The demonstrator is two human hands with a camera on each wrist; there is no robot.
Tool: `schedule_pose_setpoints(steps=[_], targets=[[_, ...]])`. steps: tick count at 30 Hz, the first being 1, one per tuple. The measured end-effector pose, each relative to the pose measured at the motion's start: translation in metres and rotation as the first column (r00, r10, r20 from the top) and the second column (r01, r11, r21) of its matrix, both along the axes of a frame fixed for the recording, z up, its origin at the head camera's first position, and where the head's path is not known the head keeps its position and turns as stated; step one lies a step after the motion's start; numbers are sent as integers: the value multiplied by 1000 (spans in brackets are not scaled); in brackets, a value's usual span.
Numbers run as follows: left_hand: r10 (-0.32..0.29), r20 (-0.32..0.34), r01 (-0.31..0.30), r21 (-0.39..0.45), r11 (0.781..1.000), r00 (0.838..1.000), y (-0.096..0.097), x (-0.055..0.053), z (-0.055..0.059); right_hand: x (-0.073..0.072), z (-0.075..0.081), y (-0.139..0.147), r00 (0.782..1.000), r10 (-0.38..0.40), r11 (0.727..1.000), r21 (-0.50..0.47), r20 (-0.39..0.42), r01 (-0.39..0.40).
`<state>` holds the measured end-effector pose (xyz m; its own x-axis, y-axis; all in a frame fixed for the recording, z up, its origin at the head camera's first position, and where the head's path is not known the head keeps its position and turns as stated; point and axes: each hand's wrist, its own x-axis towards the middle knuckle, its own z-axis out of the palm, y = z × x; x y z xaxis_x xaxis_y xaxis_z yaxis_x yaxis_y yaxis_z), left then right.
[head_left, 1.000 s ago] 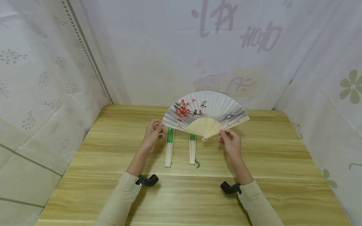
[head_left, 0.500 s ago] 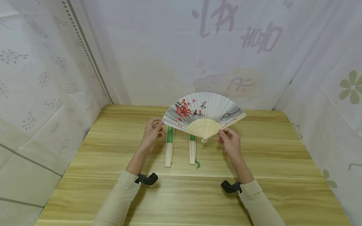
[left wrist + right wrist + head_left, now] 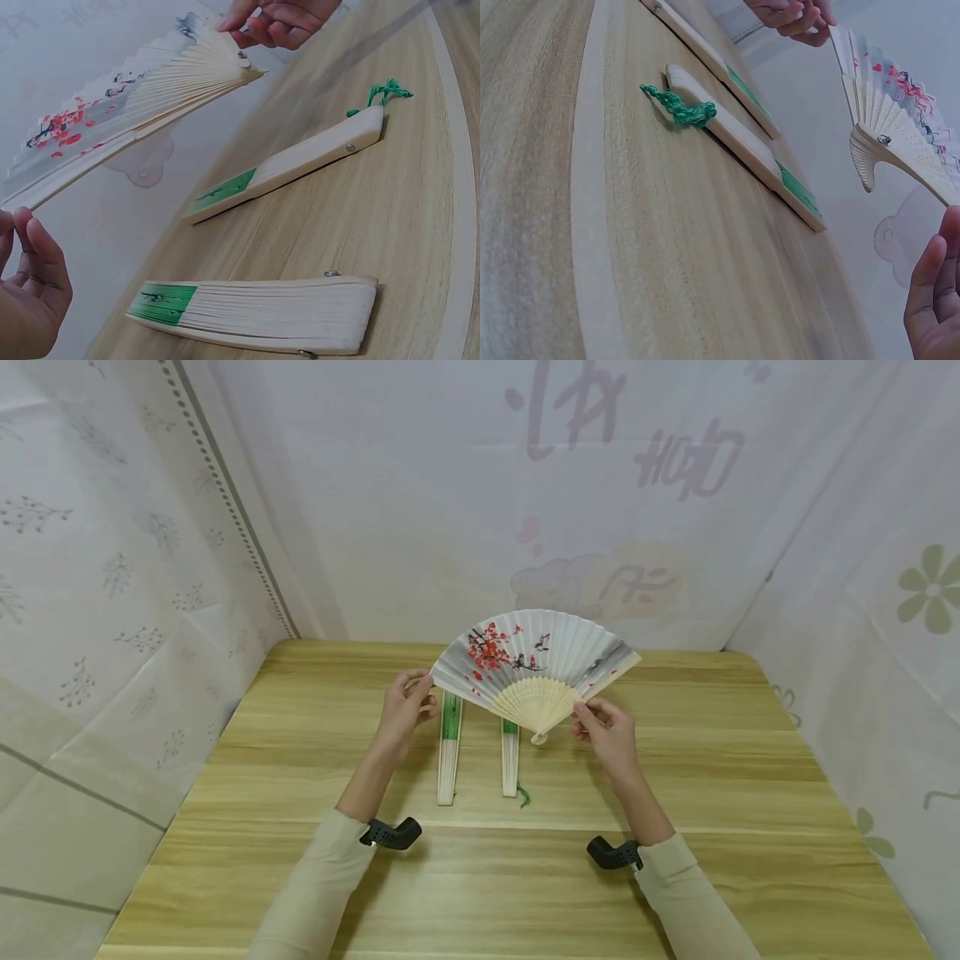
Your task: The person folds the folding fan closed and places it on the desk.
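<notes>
A white folding fan (image 3: 536, 652) with red blossoms, small birds and pale bamboo ribs is spread partway, held up above the table. At its left edge, my left hand (image 3: 402, 714) pinches the outer corner between thumb and finger. My right hand (image 3: 611, 735) pinches the right outer rib, lower down near the pivot. Below lie two folded fans with green leaves: a left folded fan (image 3: 255, 311) and a right folded fan (image 3: 735, 139), the latter with a green tassel (image 3: 679, 106). In the head view the spread fan hides their far ends.
A wood-grain table (image 3: 480, 885) lies under everything. Printed white curtains (image 3: 412, 502) enclose its back and sides. Each wrist carries a black camera mount, one on the left (image 3: 393, 833) and one on the right (image 3: 611, 853).
The spread fan has narrowed: its right edge has swung up and left, and its pivot has dropped slightly. My right hand has shifted a little left; my left hand has barely moved.
</notes>
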<state>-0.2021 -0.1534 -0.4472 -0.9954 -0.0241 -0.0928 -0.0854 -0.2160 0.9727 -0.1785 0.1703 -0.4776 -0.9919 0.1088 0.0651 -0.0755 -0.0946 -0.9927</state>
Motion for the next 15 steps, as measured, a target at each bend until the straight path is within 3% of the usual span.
schedule_pose_setpoints(steps=[8, 15], targets=[[12, -10, -13, -28, 1000, 1000, 3, -2, 0, 0, 2, 1, 1000, 17, 1000, 7, -14, -17], [24, -25, -23, 44, 999, 999, 8, -3, -1, 2, 2, 3, 999, 40, 999, 16, -23, -40]])
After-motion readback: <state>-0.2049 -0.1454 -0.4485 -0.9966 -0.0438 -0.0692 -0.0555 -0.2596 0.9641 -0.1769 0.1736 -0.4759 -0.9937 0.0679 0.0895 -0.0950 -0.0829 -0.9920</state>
